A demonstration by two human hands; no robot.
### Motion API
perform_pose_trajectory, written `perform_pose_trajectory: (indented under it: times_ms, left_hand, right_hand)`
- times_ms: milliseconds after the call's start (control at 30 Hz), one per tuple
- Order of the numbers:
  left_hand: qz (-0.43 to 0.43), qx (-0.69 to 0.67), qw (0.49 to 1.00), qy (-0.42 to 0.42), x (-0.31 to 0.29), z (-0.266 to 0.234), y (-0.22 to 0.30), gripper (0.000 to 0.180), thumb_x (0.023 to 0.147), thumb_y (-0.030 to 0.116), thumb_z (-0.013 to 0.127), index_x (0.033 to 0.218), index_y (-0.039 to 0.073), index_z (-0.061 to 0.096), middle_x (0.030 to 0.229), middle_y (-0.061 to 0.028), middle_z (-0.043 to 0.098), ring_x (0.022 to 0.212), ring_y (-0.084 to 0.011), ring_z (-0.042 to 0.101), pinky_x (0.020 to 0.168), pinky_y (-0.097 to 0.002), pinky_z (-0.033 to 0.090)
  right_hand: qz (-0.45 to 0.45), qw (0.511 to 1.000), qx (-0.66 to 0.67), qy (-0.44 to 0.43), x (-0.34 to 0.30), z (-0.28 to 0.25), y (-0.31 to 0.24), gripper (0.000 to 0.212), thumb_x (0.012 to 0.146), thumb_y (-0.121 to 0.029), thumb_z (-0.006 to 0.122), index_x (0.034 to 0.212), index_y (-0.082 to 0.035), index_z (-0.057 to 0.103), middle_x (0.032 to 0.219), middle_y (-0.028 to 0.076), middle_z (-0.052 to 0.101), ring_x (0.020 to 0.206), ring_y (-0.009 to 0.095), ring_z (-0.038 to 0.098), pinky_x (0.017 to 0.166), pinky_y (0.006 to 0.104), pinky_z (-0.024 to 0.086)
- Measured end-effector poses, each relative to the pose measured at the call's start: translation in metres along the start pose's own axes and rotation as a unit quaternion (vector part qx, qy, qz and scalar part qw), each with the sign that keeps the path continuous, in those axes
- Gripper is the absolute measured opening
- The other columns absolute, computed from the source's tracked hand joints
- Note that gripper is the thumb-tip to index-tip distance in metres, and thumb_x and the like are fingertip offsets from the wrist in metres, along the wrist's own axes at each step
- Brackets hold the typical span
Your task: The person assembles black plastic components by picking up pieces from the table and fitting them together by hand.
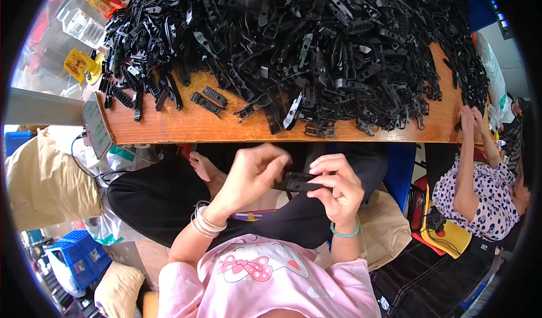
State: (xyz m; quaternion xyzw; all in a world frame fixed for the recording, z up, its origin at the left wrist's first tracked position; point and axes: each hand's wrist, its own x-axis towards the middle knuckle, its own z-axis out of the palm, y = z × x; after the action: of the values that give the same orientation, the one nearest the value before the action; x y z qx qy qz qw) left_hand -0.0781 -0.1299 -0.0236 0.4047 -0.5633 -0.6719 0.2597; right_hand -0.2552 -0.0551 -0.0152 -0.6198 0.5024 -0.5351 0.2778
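Above my lap, my right hand [339, 187] pinches a slim black plastic part [302, 182] between thumb and fingers. It looks like a clip or buckle piece and lies roughly level. My left hand [257, 171] is beside the part's left end, its fingers curled in and its thumb pressed toward them. Motion blurs those fingertips, so what they hold, if anything, cannot be made out. Beyond both hands, a large heap of similar black plastic parts [254, 41] covers much of the wooden table [186, 129]. Two loose parts [209, 102] lie near its front edge.
The table's front edge runs just beyond my hands. A grey box-like device [97, 126] stands at its left corner, near a yellow container [79, 65] and a clear plastic bottle [84, 27]. At right, another person [474, 199] reaches toward the table. A blue crate [79, 259] stands lower left.
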Motion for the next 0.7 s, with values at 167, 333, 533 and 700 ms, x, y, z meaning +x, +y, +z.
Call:
perform_pose_trajectory:
  times_ms: [167,333,533,700]
  left_hand:
    - [0.266,0.462,0.823,0.194,0.027,0.003,-0.012,0.017,0.076,0.007,0.072,0.088,0.003,0.061,0.075,-0.0078,0.053,0.055,-0.0232,0.057,0.048,-0.0316,0.044]
    - [0.316,0.438,0.812,0.218,0.018,-0.003,-0.017,0.013,0.076,0.001,0.07,0.085,0.002,0.061,0.076,-0.0094,0.053,0.057,-0.0252,0.056,0.05,-0.0335,0.044]
    - [0.117,-0.063,0.959,0.252,-0.009,-0.017,-0.015,0.005,0.086,0.001,0.062,0.085,-0.003,0.059,0.072,-0.0001,0.051,0.055,-0.0055,0.045,0.052,-0.0192,0.036]
    - [0.056,-0.194,0.964,0.174,-0.012,-0.034,-0.019,0.011,0.09,0.008,0.061,0.086,-0.003,0.059,0.071,0.001,0.048,0.052,-0.0045,0.043,0.049,-0.0186,0.033]
  right_hand:
    - [0.17,0.952,0.195,0.162,-0.021,0.017,0.013,0.012,0.076,0.0,0.071,0.075,0.007,0.062,0.089,0.01,0.061,0.073,0.012,0.055,0.06,0.0213,0.044]
    - [0.265,0.926,0.203,0.174,-0.017,0.038,0.015,0.01,0.086,-0.001,0.063,0.085,0.008,0.063,0.096,0.009,0.059,0.066,0.008,0.053,0.055,0.0196,0.042]
    - [0.28,0.915,0.244,0.155,-0.012,0.047,0.024,0.013,0.086,-0.002,0.064,0.093,0.009,0.064,0.097,0.01,0.059,0.066,0.008,0.054,0.054,0.0204,0.042]
    - [0.275,0.917,0.272,0.093,-0.001,0.053,0.021,0.012,0.086,-0.002,0.064,0.091,0.009,0.064,0.094,0.01,0.06,0.067,0.01,0.059,0.056,0.0205,0.043]
